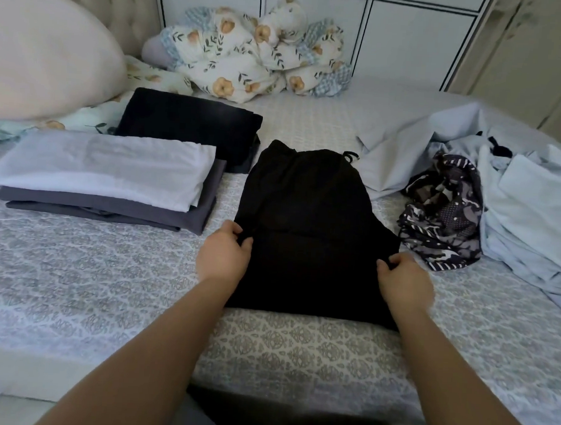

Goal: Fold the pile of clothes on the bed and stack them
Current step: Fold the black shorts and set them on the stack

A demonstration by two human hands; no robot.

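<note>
Both forearms are bare (no sleeve reaches them), and the left hand point(224, 254) and right hand point(403, 281) wear nothing.

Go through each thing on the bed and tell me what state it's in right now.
Black garment: spread flat, gripped at both side edges.
Left hand: pinching its left edge.
Right hand: pinching its right edge.
White and grey stack: folded.
Dark stack: folded.
Patterned garment: crumpled, unfolded.
Pale blue clothes: heaped, unfolded.
Floral blanket: bunched.
</note>
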